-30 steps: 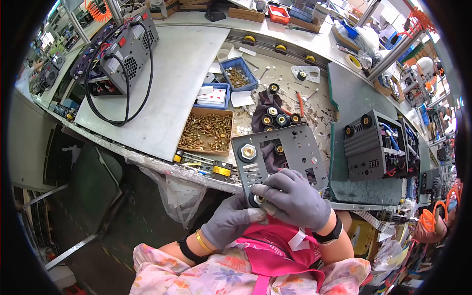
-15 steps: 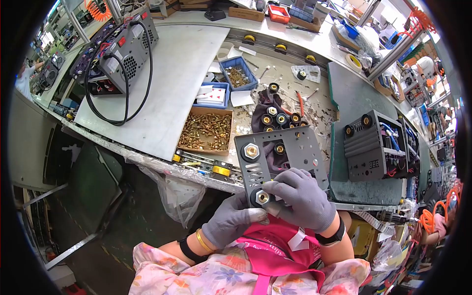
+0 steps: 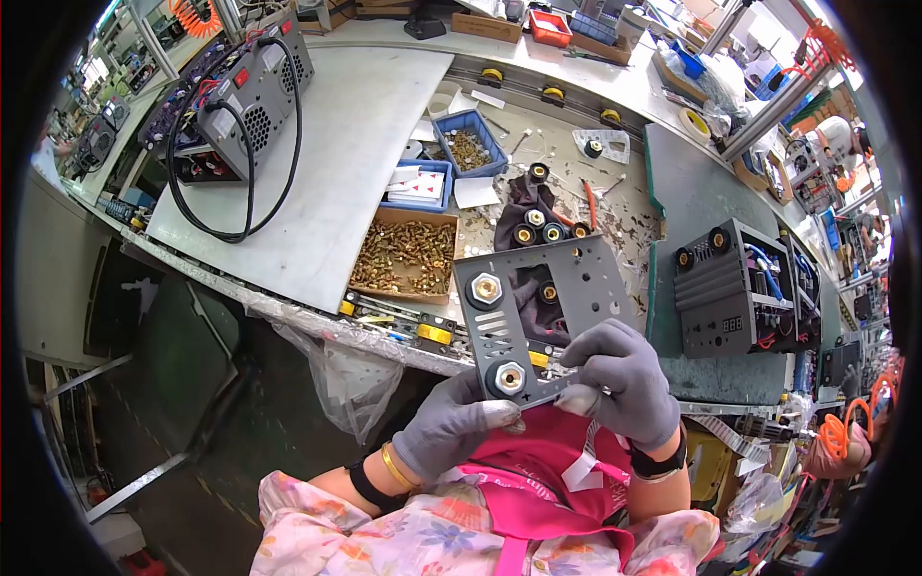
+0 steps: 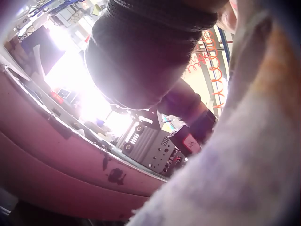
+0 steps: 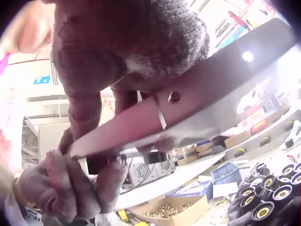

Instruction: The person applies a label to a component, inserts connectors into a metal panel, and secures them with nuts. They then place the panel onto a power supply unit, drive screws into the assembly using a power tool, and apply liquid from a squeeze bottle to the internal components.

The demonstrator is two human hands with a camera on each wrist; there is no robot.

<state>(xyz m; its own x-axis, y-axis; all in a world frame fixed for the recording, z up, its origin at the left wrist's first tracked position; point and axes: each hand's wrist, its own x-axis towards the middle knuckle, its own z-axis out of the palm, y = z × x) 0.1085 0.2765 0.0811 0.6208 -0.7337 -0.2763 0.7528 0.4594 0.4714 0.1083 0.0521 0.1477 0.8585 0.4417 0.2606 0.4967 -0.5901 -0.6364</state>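
A flat grey metal panel [image 3: 586, 288] with slots, holes and a large cutout is held up at a tilt over the bench's near edge. My gloved left hand [image 3: 442, 432] grips its lower left corner, thumb on the front face. Just above that thumb sits a round black socket with a silver hex nut [image 3: 508, 378]. A second hex nut [image 3: 486, 288] is fitted higher on the same side. My gloved right hand [image 3: 624, 379] is at the panel's lower right, its fingers loosely bent and the thumb apart from them. In the right wrist view, the panel's bent edge [image 5: 175, 96] crosses in front of its fingers.
Behind the panel, several black sockets [image 3: 552, 233] lie on dark cloth. A cardboard box [image 3: 403, 252] of brass fittings stands left, near blue bins [image 3: 471, 144]. A grey machine [image 3: 240, 115] with a black cable is farther left; another grey unit [image 3: 720, 288] stands right.
My right hand has come off the lower nut and moved right, leaving the whole nut showing. The left hand keeps its grip; the panel has shifted slightly.
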